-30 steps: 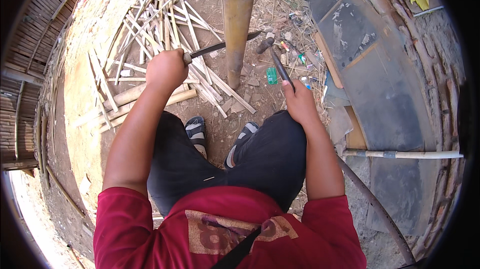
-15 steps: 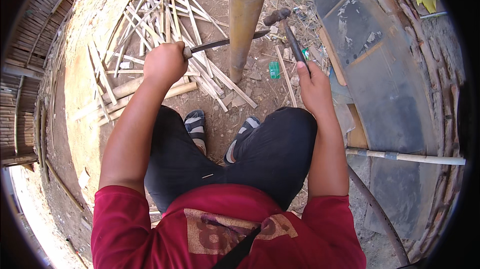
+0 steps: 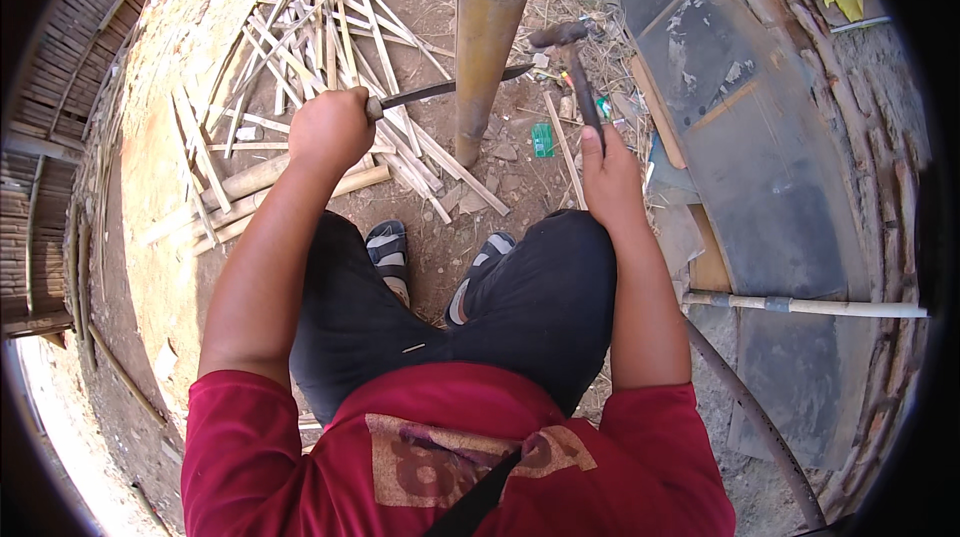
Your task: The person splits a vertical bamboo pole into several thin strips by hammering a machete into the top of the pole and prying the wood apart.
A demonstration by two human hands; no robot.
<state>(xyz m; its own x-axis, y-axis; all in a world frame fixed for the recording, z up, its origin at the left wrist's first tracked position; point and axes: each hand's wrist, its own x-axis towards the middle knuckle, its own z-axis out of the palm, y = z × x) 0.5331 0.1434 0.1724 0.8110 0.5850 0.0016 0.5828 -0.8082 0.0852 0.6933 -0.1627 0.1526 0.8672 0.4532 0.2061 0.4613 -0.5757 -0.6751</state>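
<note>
My left hand point(image 3: 331, 129) is closed around the handle of a long knife point(image 3: 415, 94). Its blade meets a thick bamboo pole point(image 3: 492, 22), which hides the middle of the blade. The tip shows on the pole's right side; whether the blade is sunk into the bamboo or lies behind it, I cannot tell. In my right hand point(image 3: 612, 182) is a hammer point(image 3: 583, 87), gripped by its dark handle. The hammer's head is raised, to the right of the knife tip and apart from it.
Split bamboo strips point(image 3: 330, 37) lie heaped on the ground ahead to the left, with thicker bamboo lengths point(image 3: 255, 177) nearer. Dark boards point(image 3: 770, 187) cover the right side, crossed by a pale pole point(image 3: 840, 308). A green wrapper point(image 3: 542, 140) lies beyond my sandalled feet.
My right hand and the hammer have shifted slightly left, and the hammer's head has turned. The left hand keeps the knife at about the same place on the pole.
</note>
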